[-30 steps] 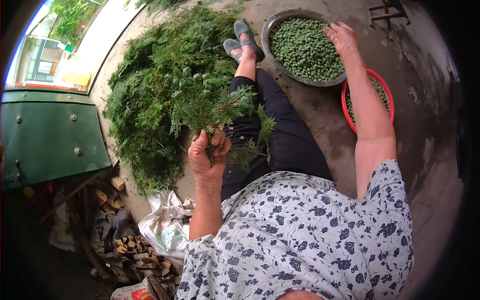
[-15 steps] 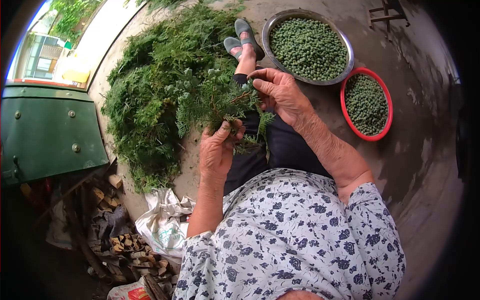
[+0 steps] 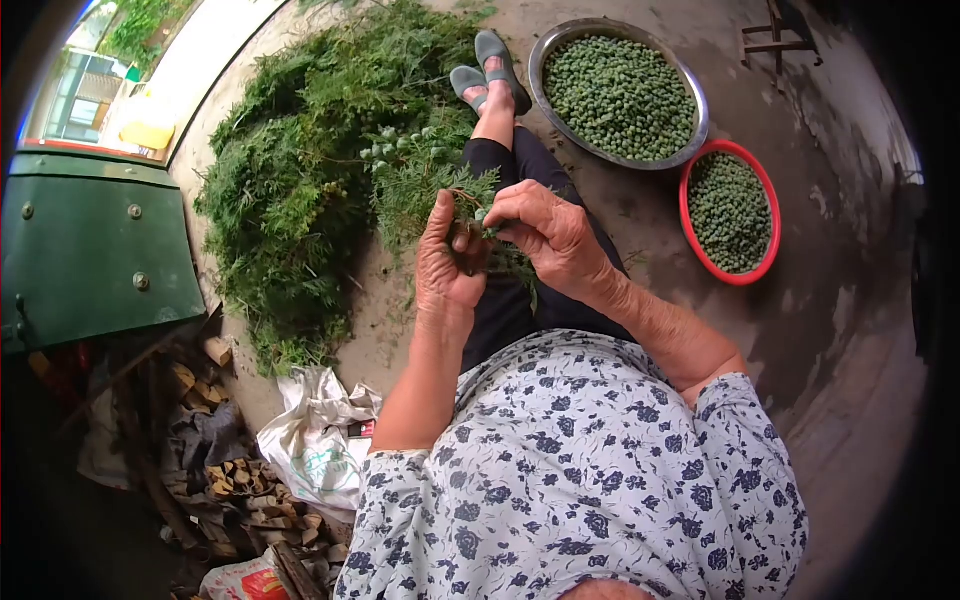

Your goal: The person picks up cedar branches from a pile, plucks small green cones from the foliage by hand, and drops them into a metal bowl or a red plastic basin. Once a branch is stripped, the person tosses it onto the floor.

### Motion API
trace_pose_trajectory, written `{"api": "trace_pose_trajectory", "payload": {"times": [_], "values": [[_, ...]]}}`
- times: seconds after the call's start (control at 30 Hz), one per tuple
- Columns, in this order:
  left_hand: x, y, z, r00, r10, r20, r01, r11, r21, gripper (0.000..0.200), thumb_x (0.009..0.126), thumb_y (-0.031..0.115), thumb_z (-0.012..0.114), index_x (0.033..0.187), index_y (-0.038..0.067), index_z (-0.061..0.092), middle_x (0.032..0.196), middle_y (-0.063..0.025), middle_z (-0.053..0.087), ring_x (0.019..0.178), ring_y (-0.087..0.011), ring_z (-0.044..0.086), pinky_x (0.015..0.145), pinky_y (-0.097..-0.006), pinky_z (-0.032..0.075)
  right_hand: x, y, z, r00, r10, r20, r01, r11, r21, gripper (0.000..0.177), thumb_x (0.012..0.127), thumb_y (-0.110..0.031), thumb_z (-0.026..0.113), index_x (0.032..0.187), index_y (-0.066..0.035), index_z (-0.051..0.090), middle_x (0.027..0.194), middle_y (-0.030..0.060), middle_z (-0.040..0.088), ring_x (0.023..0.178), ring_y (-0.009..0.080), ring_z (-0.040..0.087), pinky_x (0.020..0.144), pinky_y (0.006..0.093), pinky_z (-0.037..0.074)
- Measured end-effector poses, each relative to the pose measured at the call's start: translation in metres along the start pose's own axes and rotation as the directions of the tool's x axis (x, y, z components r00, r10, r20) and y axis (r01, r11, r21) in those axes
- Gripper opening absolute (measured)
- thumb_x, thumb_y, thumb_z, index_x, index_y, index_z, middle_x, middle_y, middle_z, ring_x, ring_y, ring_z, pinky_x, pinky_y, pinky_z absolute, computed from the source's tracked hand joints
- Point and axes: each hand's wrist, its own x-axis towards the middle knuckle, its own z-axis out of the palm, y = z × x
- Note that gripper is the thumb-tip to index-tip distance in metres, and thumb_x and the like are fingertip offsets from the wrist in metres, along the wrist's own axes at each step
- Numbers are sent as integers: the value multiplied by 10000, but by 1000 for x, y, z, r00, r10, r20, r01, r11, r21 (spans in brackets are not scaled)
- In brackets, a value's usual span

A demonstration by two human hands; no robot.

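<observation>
My left hand (image 3: 450,262) is at the middle of the view, over my lap, with its fingers curled round the stem of a leafy evergreen branch (image 3: 420,195). Its thumb points up. Pale green seed cones (image 3: 392,145) cluster near the branch's far end. Close by on the right, my right hand (image 3: 555,240) pinches a small green cone (image 3: 489,232) between thumb and fingertips, right beside the left fingers. The fingertips partly cover that cone.
A big heap of cut evergreen branches (image 3: 285,180) lies to the left. Ahead right stand a metal basin (image 3: 538,85) and a red basin (image 3: 686,215), both full of green cones. A white sack (image 3: 315,440), firewood (image 3: 250,485) and a green metal box (image 3: 95,250) are at left.
My right hand has moved down and left, from the branch's outer twigs to beside my left hand. The branch has shifted, and my left thumb now points up.
</observation>
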Motion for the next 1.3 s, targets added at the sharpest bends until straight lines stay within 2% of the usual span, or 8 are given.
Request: {"api": "trace_pose_trajectory", "payload": {"times": [0.3, 0.47, 0.5, 0.7, 0.93, 1.0, 1.23, 1.3], "values": [[6, 7, -2, 993, 40, 111, -30, 996, -85, 153, 829, 187, 628, 698, 125, 577, 425, 36, 367, 430, -107, 365, 639, -306, 470, -4, 6, -8, 849, 527, -35, -489, 810, 325, 191, 825, -32, 560, 1016, -26, 552, 826, 28, 595, 744, 83, 577, 682, 237, 479], [3, 18, -6, 989, 117, 91, -112, 992, -58, 115, 832, 192, 624, 745, 120, 599, 438, 39, 379, 429, -105, 370, 644, -303, 473, 6, 18, -4, 810, 556, -184, -466, 802, 374, 178, 844, -123, 589, 984, -13, 583, 841, 54, 605, 754, 112, 594, 687, 246, 474], [1, 20, -6, 986, 147, 82, -144, 989, -36, 112, 830, 193, 626, 750, 118, 602, 441, 41, 377, 430, -103, 369, 645, -298, 472, 12, 17, -3, 878, 436, -200, -406, 897, 171, 188, 836, -140, 601, 971, -9, 592, 853, 66, 601, 776, 136, 594, 698, 257, 468], [-9, 38, -13, 970, 239, 44, -240, 971, 17, 127, 829, 195, 629, 739, 112, 594, 469, 40, 380, 443, -92, 360, 650, -281, 468, 35, 18, 27, 963, 265, 40, -265, 964, -12, 249, 808, -190, 640, 974, -7, 613, 846, 65, 567, 757, 144, 544, 719, 261, 438], [-27, 53, -27, 888, 449, -98, -455, 889, -46, 66, 791, 89, 663, 823, 68, 609, 699, 21, 568, 491, -60, 396, 527, -200, 417, 50, 8, 70, 943, 329, 47, -331, 943, 47, 194, 800, -121, 644, 935, 14, 613, 744, 29, 578, 706, 85, 538, 660, 219, 431], [-30, 48, -25, 859, 503, -94, -508, 861, -28, 78, 780, 89, 675, 822, 70, 613, 696, 26, 566, 491, -58, 391, 506, -183, 391, 51, 10, 81, 811, 585, 12, -499, 680, 537, 129, 768, -93, 651, 840, 11, 628, 729, 77, 587, 653, 136, 547, 581, 253, 428], [-51, 66, -41, 782, 590, -202, -606, 795, -26, 109, 752, 109, 709, 825, 85, 631, 658, 42, 546, 494, -45, 373, 427, -163, 299, 65, 25, 102, 854, 427, -298, -381, 902, 201, 102, 791, -83, 636, 775, 15, 619, 706, 24, 610, 601, 110, 535, 550, 250, 425], [-57, 78, -48, 796, 574, -194, -592, 805, -44, 106, 755, 117, 708, 820, 87, 630, 655, 41, 543, 490, -46, 369, 422, -163, 296, 71, 41, 93, 785, 612, -94, -493, 710, 503, 104, 805, -66, 613, 868, 15, 592, 782, 44, 598, 648, 127, 570, 557, 240, 448]]}}
